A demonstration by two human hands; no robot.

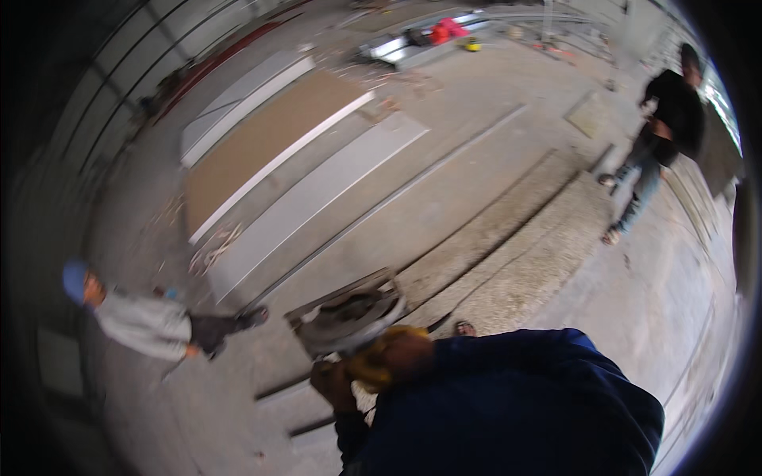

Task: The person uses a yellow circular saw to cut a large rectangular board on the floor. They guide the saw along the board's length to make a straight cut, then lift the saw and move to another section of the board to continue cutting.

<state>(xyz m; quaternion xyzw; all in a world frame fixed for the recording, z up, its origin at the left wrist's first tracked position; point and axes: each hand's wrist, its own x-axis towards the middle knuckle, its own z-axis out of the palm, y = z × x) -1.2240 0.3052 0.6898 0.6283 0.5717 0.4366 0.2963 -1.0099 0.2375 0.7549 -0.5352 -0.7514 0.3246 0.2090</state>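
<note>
A yellow-bodied circular saw (384, 358) with a round grey blade guard and a flat, worn base plate (343, 311) is in both my hands, in front of my dark blue sleeves. My left hand (333, 384) is closed on its near left side. My right hand (409, 355) is wrapped round the yellow body at the rear. Some fingers are blurred and partly hidden. The saw is tilted, with its plate side facing up and away from me. Just beyond it lie long, rough, speckled panels (508, 274) with a dark gap between them.
To the left a person in a blue cap and grey top (143, 317) bends over. A person in black (671, 119) stands at the right. Long white-edged panels (317, 210), a brown-topped panel (270, 143) and a thin metal strip (397, 198) lie on the concrete floor.
</note>
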